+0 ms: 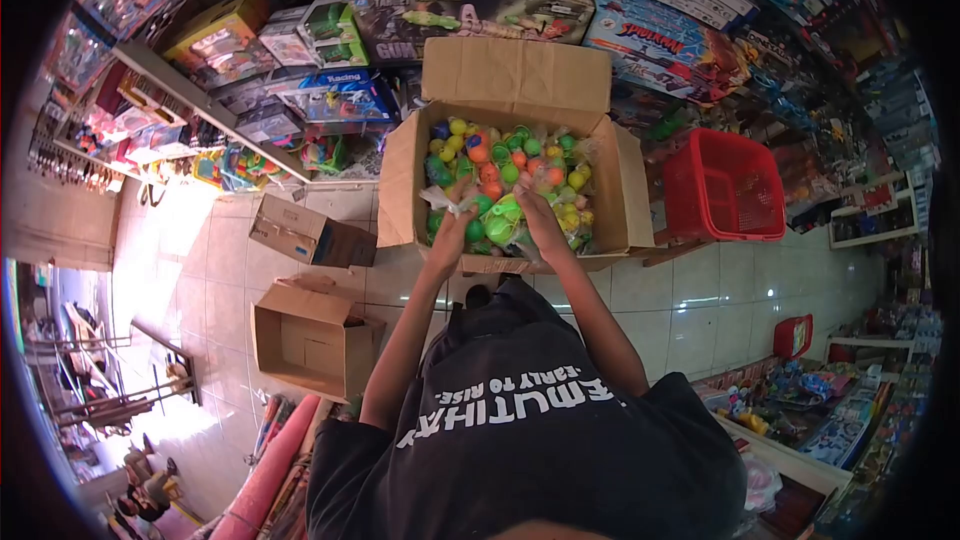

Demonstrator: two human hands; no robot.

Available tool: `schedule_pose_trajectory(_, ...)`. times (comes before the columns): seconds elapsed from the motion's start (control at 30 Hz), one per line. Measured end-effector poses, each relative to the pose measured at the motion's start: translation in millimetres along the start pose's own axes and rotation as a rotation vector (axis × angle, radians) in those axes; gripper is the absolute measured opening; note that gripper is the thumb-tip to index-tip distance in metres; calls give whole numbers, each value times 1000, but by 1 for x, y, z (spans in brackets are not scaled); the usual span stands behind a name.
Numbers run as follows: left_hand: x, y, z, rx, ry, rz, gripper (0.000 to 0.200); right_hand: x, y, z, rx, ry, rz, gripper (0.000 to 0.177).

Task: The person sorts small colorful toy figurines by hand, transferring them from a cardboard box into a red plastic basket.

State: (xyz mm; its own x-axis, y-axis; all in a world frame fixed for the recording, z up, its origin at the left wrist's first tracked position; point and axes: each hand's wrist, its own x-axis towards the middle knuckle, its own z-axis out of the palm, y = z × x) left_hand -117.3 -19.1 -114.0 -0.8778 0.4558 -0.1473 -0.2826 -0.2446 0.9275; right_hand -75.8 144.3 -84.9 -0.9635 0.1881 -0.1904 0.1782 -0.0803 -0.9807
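A cardboard box (pixel 515 80) stands before me with its flaps folded out. Inside are many colourful plastic balls (pixel 490 172) in clear bags, mostly yellow, green and orange. My left hand (pixel 453 228) is at the near left of the box, its fingers closed on the gathered whitish end of a plastic bag (pixel 440 202). To its right, my right hand (pixel 541 222) reaches over the near side, fingers stretched out beside a bright green plastic toy (pixel 504 225) that looks bagged. Whether the right fingers touch that bag I cannot make out.
A red plastic basket (pixel 708 185) stands to the right of the box. On the floor at left lie two smaller cardboard boxes, one closed (pixel 312 232) and one open (pixel 312 335). Shelves of boxed toys (pixel 480 20) line the far side. Rolled material (pixel 265 470) lies at lower left.
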Motion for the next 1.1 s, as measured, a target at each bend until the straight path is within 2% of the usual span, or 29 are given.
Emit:
schedule_pose_trajectory(0.03,4,-11,2,88,-70,111,44,-1,0,-3,-39,15,3,40)
schedule_pose_trajectory(0.1,1,-11,12,147,-149,125,46,-4,-3,-11,-6,34,-14,38)
schedule_pose_trajectory(0.17,-12,25,42,-43,-272,-157,44,-7,-4,-23,29,54,-34,35)
schedule_pose_trajectory(0.27,-3,14,65,19,-224,-141,43,-16,-5,-46,130,84,-62,35)
schedule_pose_trajectory(0.3,1,10,73,59,-194,-130,42,-24,-15,-53,179,60,8,34)
schedule_pose_trajectory(0.33,5,7,79,-2,-184,-194,40,-31,-21,-62,229,37,76,36)
schedule_pose_trajectory(0.37,10,4,87,5,-209,-201,40,-36,-21,-71,236,63,70,36)
schedule_pose_trajectory(0.43,16,0,110,-97,-153,-161,39,-46,-21,-91,256,-17,22,46)
schedule_pose_trajectory(0.47,20,-2,120,-101,-193,-183,34,-51,-20,-102,243,-8,-26,58)
schedule_pose_trajectory(0.57,24,-12,162,-180,-188,-213,33,-70,-28,-137,136,0,-147,65)
schedule_pose_trajectory(0.8,27,-47,261,-175,-289,-150,33,-108,-38,-234,95,43,-129,67)
schedule_pose_trajectory(0.87,25,-58,287,-170,-281,-192,32,-118,-33,-263,150,70,-148,60)
schedule_pose_trajectory(1.0,27,-91,330,-163,-282,-212,33,-135,-14,-315,260,80,-69,34)
schedule_pose_trajectory(1.1,23,-98,364,-75,-297,-184,30,-145,-3,-349,299,71,-20,28)
